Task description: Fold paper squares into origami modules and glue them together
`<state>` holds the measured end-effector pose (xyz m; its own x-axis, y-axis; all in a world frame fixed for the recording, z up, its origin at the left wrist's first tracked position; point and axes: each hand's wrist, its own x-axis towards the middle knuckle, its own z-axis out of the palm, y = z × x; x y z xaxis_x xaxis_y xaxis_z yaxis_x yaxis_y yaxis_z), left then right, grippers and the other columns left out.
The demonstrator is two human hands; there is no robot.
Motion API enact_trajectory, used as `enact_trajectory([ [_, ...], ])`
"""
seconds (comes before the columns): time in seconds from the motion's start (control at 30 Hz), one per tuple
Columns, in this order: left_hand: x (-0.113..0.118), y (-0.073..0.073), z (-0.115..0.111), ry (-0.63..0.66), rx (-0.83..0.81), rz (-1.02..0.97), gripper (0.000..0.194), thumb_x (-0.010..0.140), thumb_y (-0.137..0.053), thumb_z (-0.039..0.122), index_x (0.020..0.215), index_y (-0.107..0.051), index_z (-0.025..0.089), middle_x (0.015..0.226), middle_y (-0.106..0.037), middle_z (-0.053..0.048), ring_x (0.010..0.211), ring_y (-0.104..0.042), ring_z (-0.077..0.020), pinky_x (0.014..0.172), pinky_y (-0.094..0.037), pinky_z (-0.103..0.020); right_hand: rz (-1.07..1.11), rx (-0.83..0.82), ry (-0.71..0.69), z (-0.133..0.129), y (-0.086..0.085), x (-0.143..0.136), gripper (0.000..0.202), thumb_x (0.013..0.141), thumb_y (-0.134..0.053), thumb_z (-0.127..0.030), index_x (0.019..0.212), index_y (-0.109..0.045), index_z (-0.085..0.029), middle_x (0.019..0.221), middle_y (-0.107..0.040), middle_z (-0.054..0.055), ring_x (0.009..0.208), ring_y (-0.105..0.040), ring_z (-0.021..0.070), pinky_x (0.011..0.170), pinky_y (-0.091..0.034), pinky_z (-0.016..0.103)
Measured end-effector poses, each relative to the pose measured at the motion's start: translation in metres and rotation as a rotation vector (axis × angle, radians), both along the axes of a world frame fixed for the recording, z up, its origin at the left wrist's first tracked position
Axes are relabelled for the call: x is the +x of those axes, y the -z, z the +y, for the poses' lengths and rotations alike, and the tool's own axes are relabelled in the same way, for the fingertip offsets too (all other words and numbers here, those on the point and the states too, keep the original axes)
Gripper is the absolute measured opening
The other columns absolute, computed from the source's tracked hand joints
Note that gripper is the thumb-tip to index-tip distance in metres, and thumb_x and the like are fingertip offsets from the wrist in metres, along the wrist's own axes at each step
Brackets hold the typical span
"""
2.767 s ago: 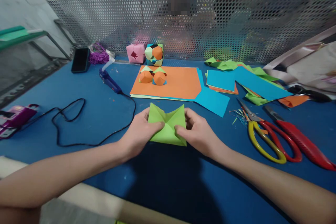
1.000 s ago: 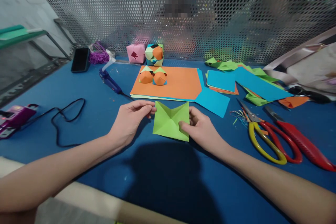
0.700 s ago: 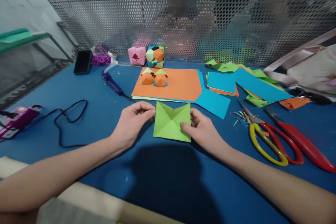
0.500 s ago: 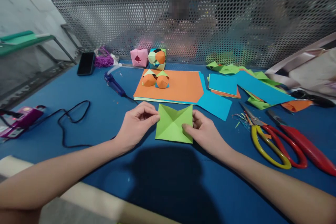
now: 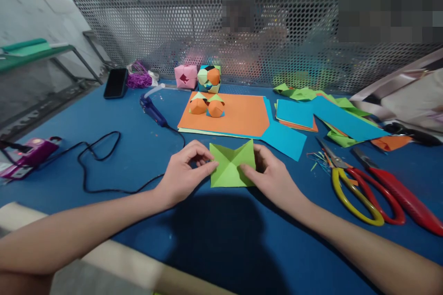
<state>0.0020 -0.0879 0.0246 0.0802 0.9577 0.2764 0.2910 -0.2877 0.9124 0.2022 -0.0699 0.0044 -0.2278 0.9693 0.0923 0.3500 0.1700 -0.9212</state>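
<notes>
A creased green paper square (image 5: pixel 231 173) is held between my two hands, its top edge dipping in the middle. My left hand (image 5: pixel 188 170) pinches the left edge, thumb in front and the other fingers partly hidden behind. My right hand (image 5: pixel 272 173) grips the right edge, its thumb lying on the front face. Just beyond, two small orange folded pieces (image 5: pixel 198 104) rest on a stack of orange sheets (image 5: pixel 242 113). A blue sheet (image 5: pixel 285 138) sticks out at the right of that stack.
Yellow-and-red scissors (image 5: pixel 341 189) and a red-handled cutter (image 5: pixel 401 193) lie at right, near cut blue paper (image 5: pixel 346 117). At left are a blue glue gun (image 5: pixel 152 109) with its cord, a phone (image 5: pixel 116 83) and a purple power strip (image 5: pixel 31 156). Folded paper cubes (image 5: pixel 186 76) stand behind.
My left hand has shifted slightly right, and its thumb now overlaps the left edge of the green paper more. The paper's upper corners look more bent. My right hand has barely moved.
</notes>
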Motion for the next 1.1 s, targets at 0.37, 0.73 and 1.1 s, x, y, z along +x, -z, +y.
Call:
enact_trajectory([
  [0.37, 0.011, -0.004, -0.014, 0.094, 0.222, 0.195, 0.011, 0.074, -0.065, 0.013, 0.065, -0.061, 0.017, 0.065, -0.052, 0.001, 0.063, -0.05, -0.0099, 0.057, -0.04, -0.021, -0.284, 0.732, -0.225, -0.028, -0.019, -0.007, 0.012, 0.085, -0.052, -0.014, 0.085, -0.063, -0.02, 0.074, -0.07, 0.001, 0.067, -0.062, 0.0134, 0.066, -0.042, 0.028],
  [0.73, 0.009, 0.0, -0.022, 0.254, 0.384, 0.305, 0.011, 0.075, -0.061, 0.008, 0.068, -0.059, 0.015, 0.067, -0.054, -0.001, 0.065, -0.052, -0.011, 0.058, -0.042, -0.022, -0.459, 0.839, -0.308, -0.035, -0.021, -0.006, 0.024, 0.085, -0.047, -0.012, 0.064, -0.06, -0.017, 0.057, -0.059, 0.0, 0.055, -0.052, 0.0115, 0.061, -0.037, 0.027],
  [1.1, 0.011, -0.003, -0.025, 0.38, 0.358, 0.274, 0.012, 0.08, -0.059, 0.012, 0.069, -0.059, 0.017, 0.063, -0.057, -0.001, 0.063, -0.051, -0.0105, 0.058, -0.042, -0.022, -0.263, 0.585, -0.293, -0.03, -0.024, -0.007, 0.018, 0.068, -0.042, -0.007, 0.056, -0.037, -0.02, 0.051, -0.042, -0.005, 0.051, -0.038, 0.0089, 0.055, -0.031, 0.022],
])
